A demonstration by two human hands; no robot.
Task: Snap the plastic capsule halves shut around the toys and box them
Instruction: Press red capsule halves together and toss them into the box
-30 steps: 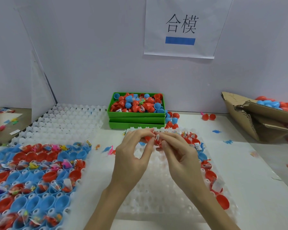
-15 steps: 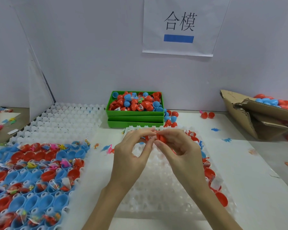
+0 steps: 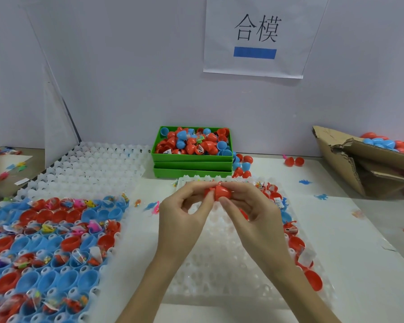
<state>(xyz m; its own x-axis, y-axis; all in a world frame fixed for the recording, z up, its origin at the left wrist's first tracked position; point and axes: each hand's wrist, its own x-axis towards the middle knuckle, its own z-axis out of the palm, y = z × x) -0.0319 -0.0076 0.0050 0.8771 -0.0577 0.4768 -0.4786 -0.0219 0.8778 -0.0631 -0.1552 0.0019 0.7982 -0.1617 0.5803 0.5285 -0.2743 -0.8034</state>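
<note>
While both hands meet above the white tray (image 3: pixel 219 271), they pinch one red capsule (image 3: pixel 219 192) between them: the left hand (image 3: pixel 184 220) curls its thumb and fingertips on the capsule's left end, and the right hand (image 3: pixel 254 213) wraps thumb and fingers around its rounded right half. Whether the two halves are fully closed cannot be told. Red halves with bagged toys sit along that tray's right edge. To the left, a second tray (image 3: pixel 56 252) holds rows of blue and red halves, many with toys. Behind the hands stands a green box (image 3: pixel 191 163) heaped with capsule pieces, and a cardboard box (image 3: pixel 350 164) lies at the far right.
</note>
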